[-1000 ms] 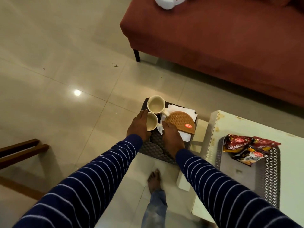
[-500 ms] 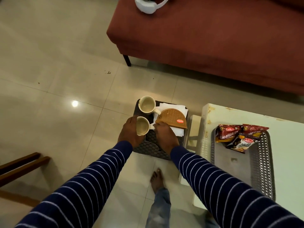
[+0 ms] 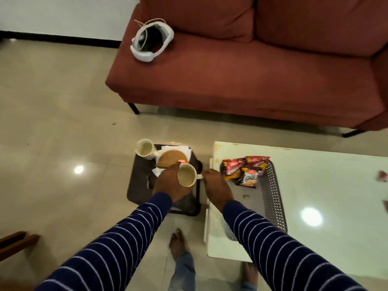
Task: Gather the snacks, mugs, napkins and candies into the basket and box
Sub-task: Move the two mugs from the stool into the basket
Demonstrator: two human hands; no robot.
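Down at the centre, the left hand (image 3: 171,185) wraps its fingers around the body of a cream ceramic mug (image 3: 186,174), mouth tilted up toward the camera, while the right hand (image 3: 217,186) at its three o'clock pinches the mug's handle between thumb and fingertips. The mug is lifted above the right part of a dark woven basket (image 3: 139,181) that sits on the pale tiled floor (image 3: 63,122).

At eleven o'clock from the held mug, a second cream mug (image 3: 144,148) stands in the basket's far left corner. Between the two mugs lies a brown woven half-round mat with a red sticker (image 3: 171,158), resting on white paper napkins (image 3: 184,151) whose edges show beyond it toward twelve and one o'clock.

At three o'clock from the basket stands a white low table (image 3: 315,185). On it rests a grey perforated metal tray (image 3: 273,196), and in the tray's far end lie red and yellow snack packets (image 3: 244,168) overlapping each other. A small red wrapper (image 3: 382,179) lies at the table's far right edge, too blurred to tell more.

At twelve o'clock, a rust-red fabric sofa (image 3: 252,80) carries a white headset (image 3: 151,42) on its left seat. Both arms wear navy sleeves with thin white stripes (image 3: 117,248).
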